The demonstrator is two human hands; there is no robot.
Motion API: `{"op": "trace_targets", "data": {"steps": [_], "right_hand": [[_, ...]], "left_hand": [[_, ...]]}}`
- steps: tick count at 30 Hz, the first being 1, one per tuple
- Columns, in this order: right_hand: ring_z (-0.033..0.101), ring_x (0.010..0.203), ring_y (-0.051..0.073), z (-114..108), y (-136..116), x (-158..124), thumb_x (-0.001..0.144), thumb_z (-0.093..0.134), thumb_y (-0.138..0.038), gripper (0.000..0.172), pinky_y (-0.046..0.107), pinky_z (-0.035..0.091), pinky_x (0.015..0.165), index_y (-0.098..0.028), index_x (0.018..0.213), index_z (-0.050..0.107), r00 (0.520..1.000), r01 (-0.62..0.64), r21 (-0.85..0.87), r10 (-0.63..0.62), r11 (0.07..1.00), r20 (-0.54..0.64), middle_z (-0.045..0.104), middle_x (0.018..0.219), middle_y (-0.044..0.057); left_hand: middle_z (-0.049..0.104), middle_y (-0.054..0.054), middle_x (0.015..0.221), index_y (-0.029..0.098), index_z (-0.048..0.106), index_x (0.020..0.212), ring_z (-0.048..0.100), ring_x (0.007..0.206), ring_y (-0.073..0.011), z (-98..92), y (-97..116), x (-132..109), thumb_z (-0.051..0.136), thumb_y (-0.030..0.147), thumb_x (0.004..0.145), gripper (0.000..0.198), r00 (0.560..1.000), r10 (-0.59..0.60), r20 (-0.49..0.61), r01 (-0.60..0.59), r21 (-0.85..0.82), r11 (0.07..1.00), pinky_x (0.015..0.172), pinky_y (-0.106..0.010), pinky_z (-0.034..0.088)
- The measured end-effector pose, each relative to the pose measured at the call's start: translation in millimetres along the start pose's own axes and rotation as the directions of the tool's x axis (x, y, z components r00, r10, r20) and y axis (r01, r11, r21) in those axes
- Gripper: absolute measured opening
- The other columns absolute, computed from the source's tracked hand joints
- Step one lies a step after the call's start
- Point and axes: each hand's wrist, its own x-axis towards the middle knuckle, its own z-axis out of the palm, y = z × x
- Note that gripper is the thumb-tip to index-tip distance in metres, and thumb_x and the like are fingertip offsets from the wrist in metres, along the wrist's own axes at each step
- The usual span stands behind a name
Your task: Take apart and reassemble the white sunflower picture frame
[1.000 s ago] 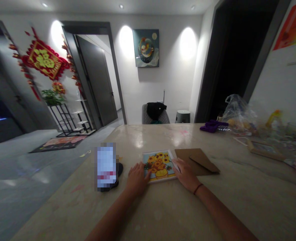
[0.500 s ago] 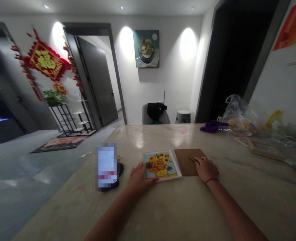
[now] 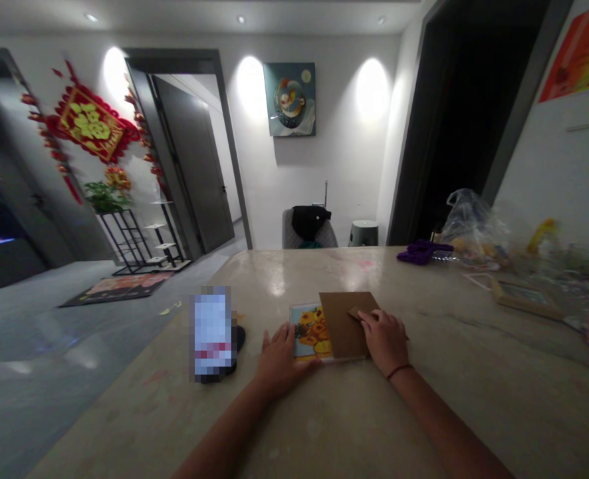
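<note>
Two hands are spread open, neither clenched: the left hand (image 3: 279, 364) is set against the edge of the sunflower picture (image 3: 308, 332), and the right hand (image 3: 385, 342) is pressed flat on the brown cardboard sheet (image 3: 343, 326) overlapping it — nothing is grasped.

The right hand (image 3: 384, 340) lies on a brown cardboard sheet (image 3: 342, 324) covering most of a sunflower picture (image 3: 310, 336), while the left hand (image 3: 280, 364) rests at the picture's left edge on the marble counter (image 3: 474, 399)

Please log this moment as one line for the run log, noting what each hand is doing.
left hand: flat beside sunflower picture | right hand: resting on brown cardboard sheet | sheet: covering picture's right part
</note>
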Motion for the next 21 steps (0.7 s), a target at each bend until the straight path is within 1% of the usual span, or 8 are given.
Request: {"op": "trace_targets", "data": {"steps": [3, 5, 7, 10, 13, 16, 21], "right_hand": [[0.049, 0.096, 0.022, -2.8, -13.8, -5.9, 0.084, 0.041, -0.024, 0.030, 0.038, 0.029, 0.086, -0.032, 0.107, 0.060, 0.997, 0.076, -0.071, -0.074, 0.995, 0.023, 0.057, 0.107, 0.008], [0.049, 0.096, 0.022, -4.6, -17.8, -7.8, 0.085, 0.040, -0.023, 0.031, 0.037, 0.029, 0.085, -0.033, 0.107, 0.059, 0.994, 0.089, -0.085, -0.084, 0.992, 0.064, 0.057, 0.107, 0.009], [0.049, 0.097, 0.022, -6.4, -19.9, -8.8, 0.085, 0.039, -0.023, 0.031, 0.036, 0.029, 0.084, -0.033, 0.107, 0.059, 0.991, 0.103, -0.087, -0.094, 0.991, 0.100, 0.057, 0.108, 0.009], [0.048, 0.099, 0.022, -9.6, -21.4, -9.0, 0.085, 0.041, -0.023, 0.031, 0.036, 0.029, 0.085, -0.033, 0.107, 0.059, 0.985, 0.131, -0.090, -0.120, 0.987, 0.124, 0.057, 0.106, 0.009], [0.048, 0.100, 0.022, -11.7, -21.8, -8.4, 0.085, 0.040, -0.023, 0.030, 0.036, 0.028, 0.086, -0.033, 0.107, 0.059, 0.983, 0.143, -0.094, -0.130, 0.985, 0.131, 0.057, 0.106, 0.009], [0.047, 0.100, 0.022, -10.7, -23.6, -8.7, 0.085, 0.040, -0.022, 0.031, 0.036, 0.027, 0.087, -0.034, 0.107, 0.058, 0.982, 0.146, -0.089, -0.134, 0.985, 0.137, 0.056, 0.107, 0.009], [0.047, 0.100, 0.022, -5.3, -33.7, -13.3, 0.085, 0.041, -0.023, 0.031, 0.037, 0.028, 0.087, -0.034, 0.108, 0.058, 0.977, 0.175, -0.061, -0.166, 0.983, 0.136, 0.056, 0.106, 0.009]], "left_hand": [[0.035, -0.016, 0.136, 0.012, 0.034, 0.130, 0.028, 0.127, -0.0260, 2.1, 6.2, -0.2, 0.025, 0.067, 0.075, 0.078, 0.999, -0.031, -0.016, 0.031, -0.019, 0.999, 0.105, -0.052, 0.009], [0.040, -0.013, 0.134, 0.015, 0.034, 0.129, 0.032, 0.125, -0.0240, 2.7, 10.3, -1.0, 0.019, 0.061, 0.081, 0.068, 0.999, -0.034, -0.037, 0.032, -0.050, 0.998, 0.104, -0.052, 0.010], [0.045, -0.011, 0.130, 0.016, 0.036, 0.128, 0.037, 0.122, -0.0232, 3.4, 14.1, -2.3, 0.017, 0.057, 0.084, 0.063, 0.997, -0.038, -0.067, 0.033, -0.068, 0.997, 0.104, -0.052, 0.011], [0.049, -0.012, 0.127, 0.015, 0.042, 0.123, 0.040, 0.119, -0.0240, 5.5, 18.3, -4.2, 0.022, 0.053, 0.085, 0.057, 0.993, -0.047, -0.109, 0.041, -0.050, 0.998, 0.104, -0.053, 0.012], [0.051, -0.012, 0.125, 0.015, 0.045, 0.120, 0.042, 0.118, -0.0245, 7.4, 19.3, -5.0, 0.028, 0.049, 0.085, 0.051, 0.990, -0.021, -0.140, 0.018, -0.024, 1.000, 0.103, -0.053, 0.013], [0.052, -0.012, 0.124, 0.016, 0.046, 0.119, 0.042, 0.118, -0.0248, 7.5, 18.8, -4.7, 0.032, 0.048, 0.084, 0.049, 0.990, -0.007, -0.140, 0.003, -0.027, 1.000, 0.103, -0.053, 0.015], [0.051, -0.012, 0.125, 0.016, 0.044, 0.121, 0.041, 0.119, -0.0249, 7.1, 20.4, -5.1, 0.038, 0.052, 0.080, 0.055, 0.994, 0.023, -0.109, -0.029, -0.052, 0.998, 0.104, -0.051, 0.014]]}}
